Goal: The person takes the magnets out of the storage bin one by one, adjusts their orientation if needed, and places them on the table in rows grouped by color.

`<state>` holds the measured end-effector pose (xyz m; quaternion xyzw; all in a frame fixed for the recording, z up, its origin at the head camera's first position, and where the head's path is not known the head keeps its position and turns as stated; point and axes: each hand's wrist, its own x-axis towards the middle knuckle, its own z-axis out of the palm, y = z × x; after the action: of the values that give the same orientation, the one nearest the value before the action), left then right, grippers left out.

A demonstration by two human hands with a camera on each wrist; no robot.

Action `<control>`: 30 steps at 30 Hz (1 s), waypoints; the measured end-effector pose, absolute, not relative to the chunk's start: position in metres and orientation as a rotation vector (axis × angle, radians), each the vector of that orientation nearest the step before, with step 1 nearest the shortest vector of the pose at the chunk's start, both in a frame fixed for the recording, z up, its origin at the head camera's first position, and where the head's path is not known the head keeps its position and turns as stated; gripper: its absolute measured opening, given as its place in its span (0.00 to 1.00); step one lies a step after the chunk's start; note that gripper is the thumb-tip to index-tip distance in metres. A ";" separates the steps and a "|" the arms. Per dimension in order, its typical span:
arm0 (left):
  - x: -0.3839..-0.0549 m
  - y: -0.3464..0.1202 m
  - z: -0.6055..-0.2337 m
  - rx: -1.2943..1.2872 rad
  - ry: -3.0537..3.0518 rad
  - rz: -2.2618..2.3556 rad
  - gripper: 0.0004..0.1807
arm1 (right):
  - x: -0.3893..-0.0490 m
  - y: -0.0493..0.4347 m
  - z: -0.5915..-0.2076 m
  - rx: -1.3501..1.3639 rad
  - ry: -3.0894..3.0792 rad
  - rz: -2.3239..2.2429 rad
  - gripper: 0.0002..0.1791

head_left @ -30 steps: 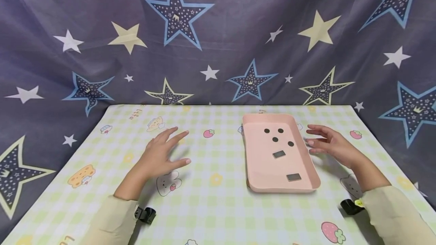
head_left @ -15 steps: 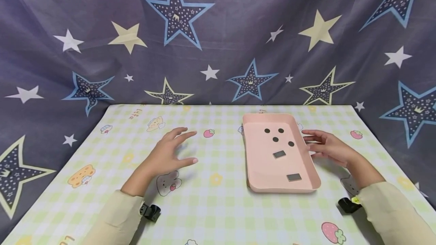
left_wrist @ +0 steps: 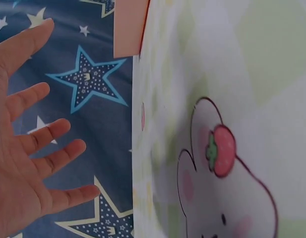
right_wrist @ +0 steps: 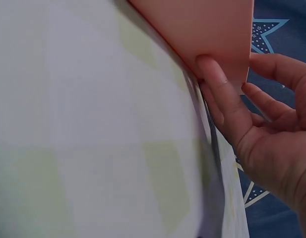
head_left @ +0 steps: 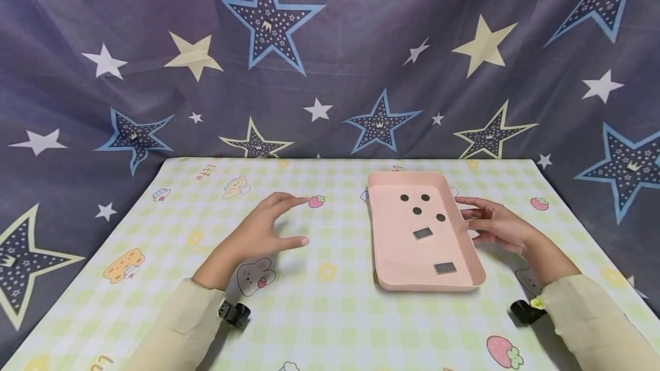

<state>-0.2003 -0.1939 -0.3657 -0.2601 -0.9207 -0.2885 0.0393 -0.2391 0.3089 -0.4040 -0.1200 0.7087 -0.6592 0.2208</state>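
A shallow pink tray (head_left: 399,262) lies on the tablecloth, right of centre. Inside it are several small black discs (head_left: 416,210) and two dark grey rectangular pieces, one near the middle (head_left: 423,233) and one near the front (head_left: 445,268). My right hand (head_left: 497,225) is at the tray's right side; in the right wrist view its fingertips (right_wrist: 212,69) touch the pink wall. My left hand (head_left: 260,228) hovers over the cloth left of the tray, fingers spread and holding nothing. The left wrist view has the tray's side (left_wrist: 130,29) at its top.
A green-and-white checked tablecloth (head_left: 330,314) with cartoon prints covers the table. Behind it hangs a dark curtain (head_left: 330,44) patterned with stars. Each wrist wears a small black camera, on the left (head_left: 236,314) and right (head_left: 526,312).
My left hand has moved to the right, toward the tray. My right hand has come slightly left, up to the tray's side. The tray and its contents stay in place.
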 end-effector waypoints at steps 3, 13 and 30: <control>-0.203 -0.190 -0.364 -0.835 -2.808 -0.916 0.40 | -0.239 0.310 -0.405 -0.350 1.890 -1.861 0.32; -0.213 -0.170 -0.359 -0.963 -2.716 -1.043 0.36 | -0.241 0.312 -0.407 -0.374 1.743 -1.923 0.29; -0.218 -0.135 -0.352 -1.036 -2.646 -1.273 0.27 | -0.240 0.309 -0.405 -0.288 1.810 -1.889 0.29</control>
<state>-0.2178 -0.1348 -0.3515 -0.3326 -0.8497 -0.4088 0.0139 -0.2402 0.3092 -0.4045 -0.1057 0.6655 -0.6946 0.2520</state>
